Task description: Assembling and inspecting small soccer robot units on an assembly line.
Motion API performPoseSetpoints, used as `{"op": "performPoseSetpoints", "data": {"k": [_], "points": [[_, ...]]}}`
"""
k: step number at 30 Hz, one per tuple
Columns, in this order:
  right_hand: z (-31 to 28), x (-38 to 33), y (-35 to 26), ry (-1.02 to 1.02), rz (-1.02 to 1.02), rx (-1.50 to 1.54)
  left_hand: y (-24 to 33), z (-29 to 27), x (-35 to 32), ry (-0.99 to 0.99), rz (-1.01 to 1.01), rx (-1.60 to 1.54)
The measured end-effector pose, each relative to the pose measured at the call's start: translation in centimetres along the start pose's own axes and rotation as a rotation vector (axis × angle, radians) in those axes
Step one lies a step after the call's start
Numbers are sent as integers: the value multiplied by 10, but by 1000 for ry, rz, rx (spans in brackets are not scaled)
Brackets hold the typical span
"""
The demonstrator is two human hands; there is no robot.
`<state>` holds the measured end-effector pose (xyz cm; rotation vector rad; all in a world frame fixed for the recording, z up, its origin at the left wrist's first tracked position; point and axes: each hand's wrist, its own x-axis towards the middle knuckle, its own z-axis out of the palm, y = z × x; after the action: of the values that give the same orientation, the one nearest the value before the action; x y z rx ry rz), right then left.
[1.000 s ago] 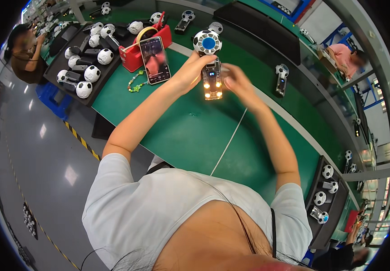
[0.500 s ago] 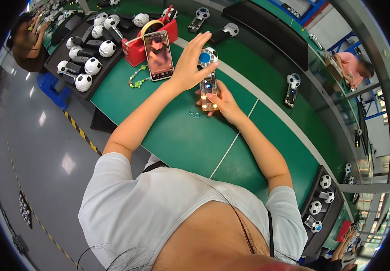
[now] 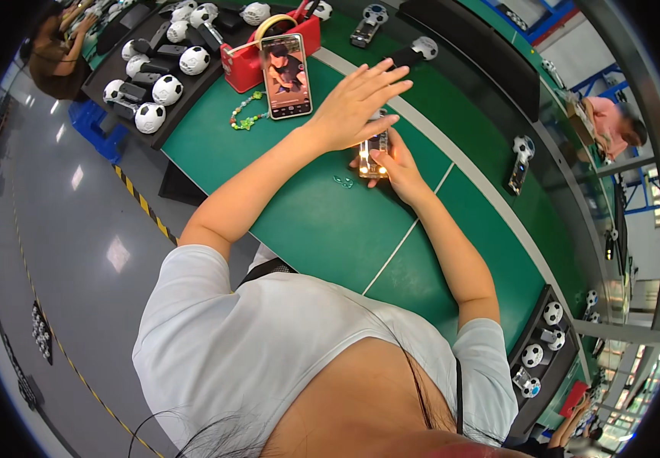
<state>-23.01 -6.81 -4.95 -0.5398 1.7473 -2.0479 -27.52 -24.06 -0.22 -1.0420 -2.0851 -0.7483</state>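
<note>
My right hand grips a handheld electronic device with a transparent lower body and two glowing yellowish lights. Its thumb lies on the device's front. Fingers outstretched, my left hand is held flat over the device's upper end and hides most of its football-patterned head; whether the palm touches it I cannot tell. Two small greenish clear pieces lie on the green table just below. Left of my left hand, a phone with a lit screen leans on a red tape dispenser.
A beaded strap lies beside the phone. A dark tray at the left holds several football-headed devices; another tray stands at the right. More devices, one of them to the right, lie beyond the pale rail. Other people work farther off.
My left hand has spread its fingers and moved right, over the device's head, which showed plainly before. My right hand keeps its grip. The whole view has shifted slightly.
</note>
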Motion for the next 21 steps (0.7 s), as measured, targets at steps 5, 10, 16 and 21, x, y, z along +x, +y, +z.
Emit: {"op": "performPoseSetpoints", "data": {"k": [5,10,16,21], "points": [[6,-1,-6,15,30,-20,-1,2,-5,-4,4,4],[6,-1,-6,53,31,-8,0,4,-5,23,-15,-12],[5,2,-4,80,37,2,-1,1,-5,57,-36,-25],[7,3,-5,100,30,26,-4,-1,-3,135,-53,-51]]}}
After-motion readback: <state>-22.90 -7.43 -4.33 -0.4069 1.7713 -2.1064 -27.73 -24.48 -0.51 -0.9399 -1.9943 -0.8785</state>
